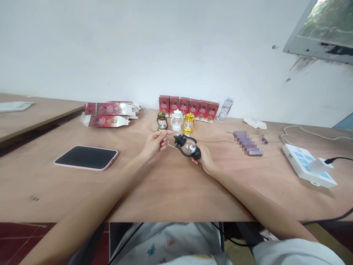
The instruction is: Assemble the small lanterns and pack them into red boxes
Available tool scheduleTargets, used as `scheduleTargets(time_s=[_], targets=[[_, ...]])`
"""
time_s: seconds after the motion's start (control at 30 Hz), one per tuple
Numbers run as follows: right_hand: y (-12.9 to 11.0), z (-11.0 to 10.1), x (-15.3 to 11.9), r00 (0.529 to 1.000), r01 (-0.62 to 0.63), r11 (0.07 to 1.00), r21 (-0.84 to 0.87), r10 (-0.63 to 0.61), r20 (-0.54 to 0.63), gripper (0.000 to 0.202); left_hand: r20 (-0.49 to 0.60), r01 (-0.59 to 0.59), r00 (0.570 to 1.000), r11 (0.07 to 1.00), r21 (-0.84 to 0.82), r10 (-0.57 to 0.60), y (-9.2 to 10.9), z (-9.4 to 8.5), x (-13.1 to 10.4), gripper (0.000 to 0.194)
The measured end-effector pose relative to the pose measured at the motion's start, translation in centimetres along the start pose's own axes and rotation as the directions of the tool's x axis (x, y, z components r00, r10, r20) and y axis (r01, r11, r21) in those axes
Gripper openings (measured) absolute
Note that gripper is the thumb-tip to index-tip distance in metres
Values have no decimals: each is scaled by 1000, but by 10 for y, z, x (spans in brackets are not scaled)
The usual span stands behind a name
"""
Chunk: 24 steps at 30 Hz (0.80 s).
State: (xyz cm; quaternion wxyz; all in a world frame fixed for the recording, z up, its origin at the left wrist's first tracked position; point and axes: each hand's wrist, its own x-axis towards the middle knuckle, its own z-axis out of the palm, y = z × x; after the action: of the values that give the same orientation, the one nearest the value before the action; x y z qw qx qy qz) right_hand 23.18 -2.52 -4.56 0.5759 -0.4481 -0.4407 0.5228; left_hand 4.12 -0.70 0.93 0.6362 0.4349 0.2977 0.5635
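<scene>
Grips a black lantern (189, 147) by its base in the right hand (204, 157), with fingers closed around it. Holds it above the wooden table (176, 191), tilted, with its top pointing toward the left hand (154, 145). Pinches a thin wire handle (172, 147) between thumb and fingers of the left hand, beside the lantern's top; cannot tell if joined to the lantern at both ends. Has a bronze lantern (162, 122), a white lantern (177, 121) and a gold lantern (189, 123) upright in a row just beyond. Faces six red boxes (194, 108) behind these, near the wall (176, 48), with a clear package (225, 109) leaning to their right. Shows opened red cartons (106, 115) lying at the far left and a dark-screened phone (86, 157) nearer. Includes, toward the right, a crumpled white tissue (255, 123), a purplish item (247, 142) partly pixelated, and a white power strip (306, 163) bearing a plug (320, 166).
</scene>
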Motion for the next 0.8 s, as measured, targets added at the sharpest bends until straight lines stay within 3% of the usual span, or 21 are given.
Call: scheduleTargets(time_s=[0.8], targets=[[-1,0,0,994,-60,998,27,57,93,34,-25,-3,1000,1000,5,3,-3,-1,0,13]])
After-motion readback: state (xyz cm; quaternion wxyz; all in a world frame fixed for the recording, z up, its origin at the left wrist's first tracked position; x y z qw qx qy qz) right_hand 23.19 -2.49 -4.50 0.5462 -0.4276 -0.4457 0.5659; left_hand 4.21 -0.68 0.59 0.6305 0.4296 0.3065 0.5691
